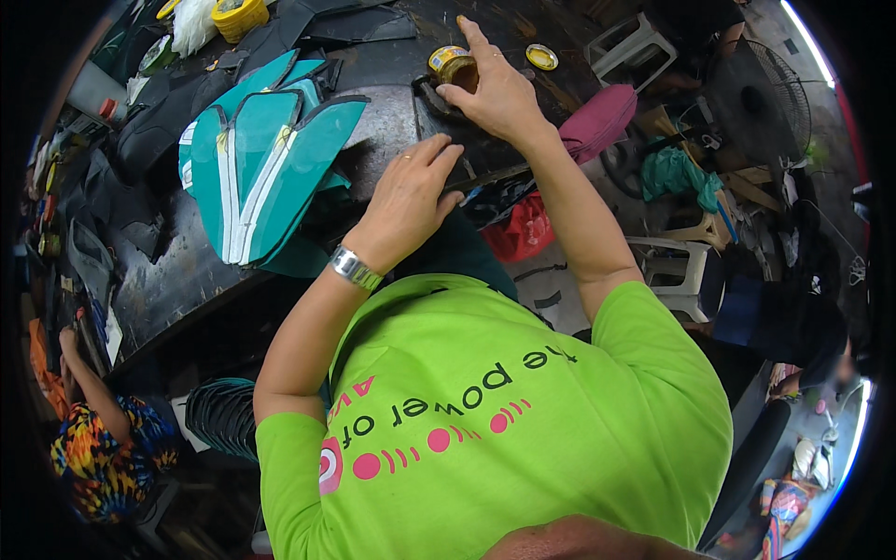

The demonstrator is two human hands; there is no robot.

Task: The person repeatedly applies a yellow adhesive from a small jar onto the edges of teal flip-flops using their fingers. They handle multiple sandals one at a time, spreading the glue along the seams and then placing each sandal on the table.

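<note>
My right hand [504, 93] is over the far part of the dark table, its forefinger stretched out and its thumb spread apart. A small glass jar with a yellow label [455, 65] sits in the gap between that thumb and forefinger, against the hand. Its yellow lid [541, 57] lies off it, to the right. My left hand [407, 191], with a metal watch at the wrist, is near the table's front edge, fingers loosely bent, thumb apart, nothing seen in it. Left of it lies a stack of teal cut pieces [271, 159] with white stripes and dark edges.
Black cut pieces [140, 140] cover much of the table's left side. A yellow roll [238, 17] stands at the far left. A pink pouch [599, 121] is beside my right forearm. Plastic stools [677, 271] and a fan [765, 98] stand right. Another person's arm [93, 383] shows at left.
</note>
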